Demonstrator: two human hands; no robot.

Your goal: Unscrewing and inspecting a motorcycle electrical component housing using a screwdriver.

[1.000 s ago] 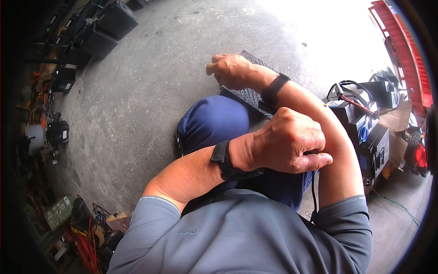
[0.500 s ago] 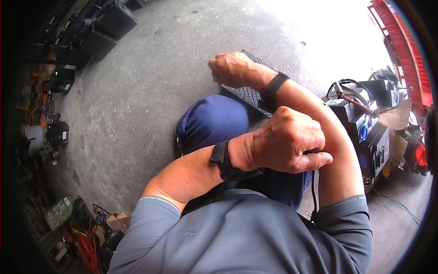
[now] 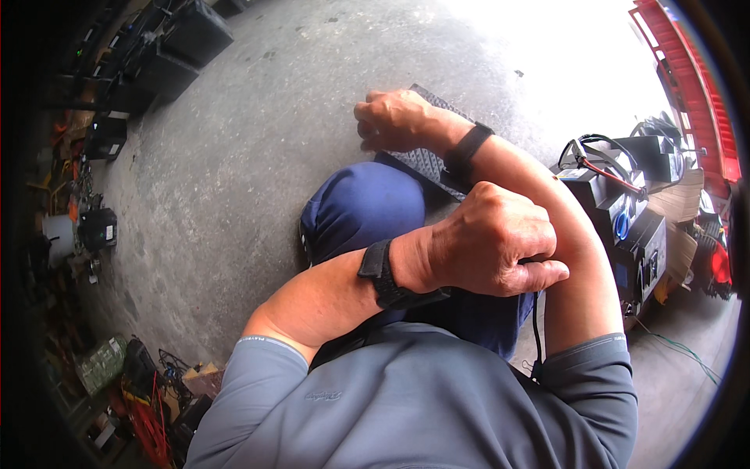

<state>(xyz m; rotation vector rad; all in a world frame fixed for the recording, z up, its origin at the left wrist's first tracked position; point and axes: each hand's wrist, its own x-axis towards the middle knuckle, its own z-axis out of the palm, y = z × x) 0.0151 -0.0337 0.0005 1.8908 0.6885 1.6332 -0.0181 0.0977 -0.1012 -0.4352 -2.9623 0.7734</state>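
My left hand (image 3: 500,242) is curled with its thumb stretched along the side, against my right forearm. Its fingertips are hidden underneath. From below it a thin black cable (image 3: 537,336) hangs down towards my shirt. Farther forward, my right hand (image 3: 394,119) has its fingers bent in, knuckles up, and what they hold, if anything, is out of sight. Partly behind that hand and wrist lies a dark panel with a textured surface (image 3: 427,166), beyond my knee (image 3: 363,203). Each wrist wears a black strap.
Black battery-like boxes with cables (image 3: 601,195) stand close on the right, beside cardboard (image 3: 676,199). A red slatted frame (image 3: 691,86) rises behind them. Large black cases (image 3: 183,51) stand far left. Wires, tools and a green roll (image 3: 101,365) clutter the left edge of the concrete floor (image 3: 211,180).
My right hand has shifted very slightly left, and its fingers have turned a little. My left hand stays in the same place against the right forearm.
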